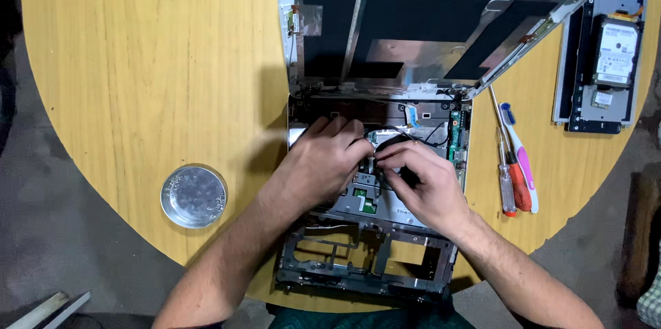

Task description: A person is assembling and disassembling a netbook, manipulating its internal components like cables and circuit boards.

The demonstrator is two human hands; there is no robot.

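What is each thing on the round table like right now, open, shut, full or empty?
Grey stripped-down laptop: open, insides bared.
Round shiny metal dish: upright, seems empty.
Silver hard drive: out of the laptop, lying on a grey panel.
Red-handled screwdrivers: lying flat, unused.
Left hand: fingers inside the laptop.
Right hand: pinching a small part.

Bare forearms, no sleeves, rings
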